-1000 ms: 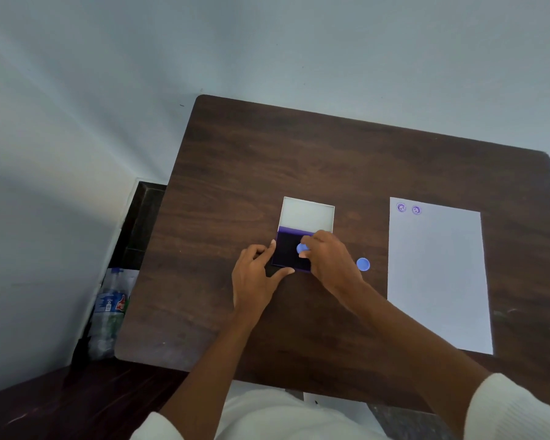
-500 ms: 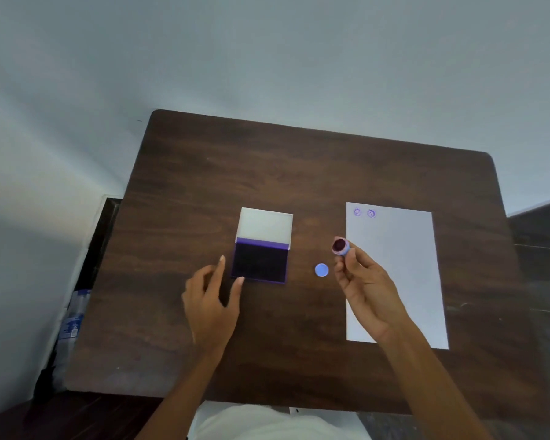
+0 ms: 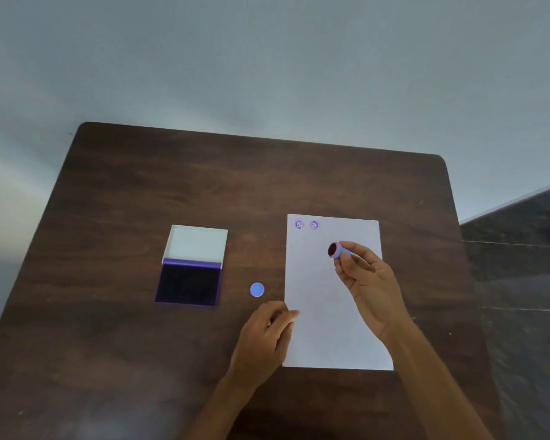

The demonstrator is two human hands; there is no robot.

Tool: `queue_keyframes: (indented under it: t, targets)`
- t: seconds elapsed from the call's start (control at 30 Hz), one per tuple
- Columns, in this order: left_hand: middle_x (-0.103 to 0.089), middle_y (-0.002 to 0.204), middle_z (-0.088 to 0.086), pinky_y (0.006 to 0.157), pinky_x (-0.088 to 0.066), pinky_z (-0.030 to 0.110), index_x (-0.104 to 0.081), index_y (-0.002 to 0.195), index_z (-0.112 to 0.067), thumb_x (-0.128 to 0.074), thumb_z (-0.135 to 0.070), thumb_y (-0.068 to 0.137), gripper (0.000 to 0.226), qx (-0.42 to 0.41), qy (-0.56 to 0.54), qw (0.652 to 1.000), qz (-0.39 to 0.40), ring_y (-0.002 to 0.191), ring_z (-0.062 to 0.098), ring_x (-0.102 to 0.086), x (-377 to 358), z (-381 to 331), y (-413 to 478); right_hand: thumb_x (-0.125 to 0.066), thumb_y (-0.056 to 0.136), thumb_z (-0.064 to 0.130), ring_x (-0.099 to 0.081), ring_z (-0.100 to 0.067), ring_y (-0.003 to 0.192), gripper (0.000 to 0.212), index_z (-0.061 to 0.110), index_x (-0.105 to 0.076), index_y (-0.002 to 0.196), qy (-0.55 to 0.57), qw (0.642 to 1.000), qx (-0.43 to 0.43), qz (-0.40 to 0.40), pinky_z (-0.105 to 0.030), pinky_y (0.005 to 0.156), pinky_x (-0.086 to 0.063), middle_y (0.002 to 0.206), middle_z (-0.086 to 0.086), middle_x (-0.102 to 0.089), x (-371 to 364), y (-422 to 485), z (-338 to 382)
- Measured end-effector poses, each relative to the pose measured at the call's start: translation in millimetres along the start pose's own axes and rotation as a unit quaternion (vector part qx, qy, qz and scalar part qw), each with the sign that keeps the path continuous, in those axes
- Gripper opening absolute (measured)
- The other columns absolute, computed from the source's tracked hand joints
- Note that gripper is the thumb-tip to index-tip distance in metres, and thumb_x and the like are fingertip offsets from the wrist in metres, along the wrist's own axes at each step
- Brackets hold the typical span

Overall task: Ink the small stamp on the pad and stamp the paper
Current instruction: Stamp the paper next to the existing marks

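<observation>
Right hand (image 3: 367, 281) pinches small stamp (image 3: 338, 250) above paper (image 3: 334, 312), inked face tilted left. Left hand (image 3: 264, 331) fingertips touch paper's left edge. Two purple imprints (image 3: 306, 224) at top. Open ink pad (image 3: 189, 282) and blue cap (image 3: 257, 289) on desk (image 3: 140, 185).

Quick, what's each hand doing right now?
Left hand: holding nothing, fingertips on the paper edge.
Right hand: closed on the small stamp.

The dark wooden table (image 3: 115, 338) carried an open ink pad (image 3: 189, 282) (lid tipped back), a blue cap (image 3: 257, 289) and white paper (image 3: 324, 319).
</observation>
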State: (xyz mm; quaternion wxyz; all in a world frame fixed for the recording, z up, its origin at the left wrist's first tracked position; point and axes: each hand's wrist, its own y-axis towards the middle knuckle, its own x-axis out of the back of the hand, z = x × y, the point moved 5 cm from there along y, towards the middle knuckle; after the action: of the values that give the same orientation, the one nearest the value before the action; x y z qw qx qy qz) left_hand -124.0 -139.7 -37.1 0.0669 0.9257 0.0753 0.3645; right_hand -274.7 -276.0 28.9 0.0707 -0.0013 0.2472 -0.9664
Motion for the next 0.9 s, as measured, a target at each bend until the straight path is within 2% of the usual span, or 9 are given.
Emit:
queue_keyframes:
  t: [0.1,0.23,0.3,0.37,0.43,0.5,0.67,0.8,0.9]
  targets:
    - [-0.07,0.105,0.008,0.079,-0.059,0.027,-0.073,0.109,-0.007,-0.069,-0.01,0.086,0.023,0.002,0.003,1.0,0.017,0.093,0.016,-0.067,-15,0,9,-0.07,0.074,0.04,-0.068,-0.019,0.101,0.039,0.024,-0.069,0.109,-0.053,0.999,0.009,-0.005,-0.028,0.09,-0.055,0.109,0.002,-0.073,17,16,2]
    - [-0.07,0.103,0.007,0.078,-0.058,0.025,-0.073,0.108,-0.008,-0.066,-0.01,0.086,0.023,0.001,0.021,1.0,0.012,0.091,0.015,-0.066,-26,3,13,-0.069,0.087,0.023,-0.07,-0.015,0.089,0.017,0.024,-0.071,0.104,-0.119,0.991,0.04,-0.048,-0.02,0.076,-0.056,0.097,0.005,-0.075,34,40,5]
    - [-0.071,0.103,0.007,0.078,-0.059,0.027,-0.073,0.108,-0.009,-0.064,-0.014,0.087,0.023,0.004,0.036,0.999,0.007,0.092,0.016,-0.067,-30,6,11,-0.068,0.088,0.024,-0.072,-0.011,0.079,0.013,0.028,-0.069,0.101,-0.193,0.974,0.078,-0.087,-0.02,0.072,-0.053,0.087,0.007,-0.075,38,53,10]
    - [-0.072,0.103,0.007,0.079,-0.059,0.029,-0.073,0.108,-0.01,-0.056,-0.022,0.093,0.026,0.001,0.048,0.999,0.004,0.092,0.017,-0.068,-32,8,10,-0.067,0.088,0.029,-0.07,-0.004,0.074,0.009,0.029,-0.069,0.097,-0.28,0.944,0.128,-0.116,-0.014,0.068,-0.051,0.08,0.01,-0.074,35,65,17]
    - [-0.072,0.104,0.006,0.081,-0.059,0.028,-0.073,0.108,-0.011,-0.05,-0.027,0.096,0.032,-0.006,0.052,0.999,0.004,0.094,0.017,-0.068,-32,9,9,-0.069,0.087,0.027,-0.067,0.002,0.072,0.006,0.025,-0.071,0.092,-0.322,0.924,0.165,-0.122,-0.005,0.064,-0.047,0.077,0.013,-0.071,27,77,20]
    - [-0.072,0.105,0.006,0.084,-0.057,0.027,-0.073,0.108,-0.012,-0.052,-0.026,0.094,0.03,-0.01,0.053,0.999,0.005,0.096,0.017,-0.067,-33,9,10,-0.069,0.086,0.023,-0.065,-0.003,0.071,0.007,0.018,-0.072,0.091,-0.351,0.911,0.185,-0.115,-0.001,0.063,-0.043,0.076,0.01,-0.07,20,88,21]
    - [-0.072,0.107,0.006,0.083,-0.058,0.03,-0.073,0.108,-0.013,-0.051,-0.031,0.095,0.031,-0.007,0.057,0.998,0.01,0.098,0.017,-0.067,-35,12,10,-0.061,0.091,0.013,-0.057,-0.02,0.073,0.014,0.003,-0.07,0.086,-0.462,0.862,0.199,-0.062,-0.012,0.059,-0.03,0.081,-0.009,-0.071,1,111,15]
    - [-0.072,0.107,0.007,0.082,-0.059,0.031,-0.074,0.107,-0.013,-0.052,-0.032,0.094,0.032,-0.008,0.063,0.998,0.011,0.096,0.018,-0.068,-38,14,9,-0.061,0.093,0.015,-0.06,-0.023,0.077,0.018,0.0,-0.07,0.093,-0.497,0.848,0.18,-0.047,-0.026,0.066,-0.044,0.088,-0.014,-0.072,-4,119,10]
    - [-0.072,0.106,0.007,0.082,-0.059,0.031,-0.073,0.109,-0.014,-0.055,-0.031,0.092,0.03,-0.008,0.058,0.998,0.01,0.095,0.018,-0.068,-39,15,8,-0.062,0.093,0.016,-0.058,-0.019,0.076,0.018,0.001,-0.07,0.096,-0.514,0.837,0.179,-0.049,-0.023,0.066,-0.04,0.092,-0.014,-0.072,-4,123,9]
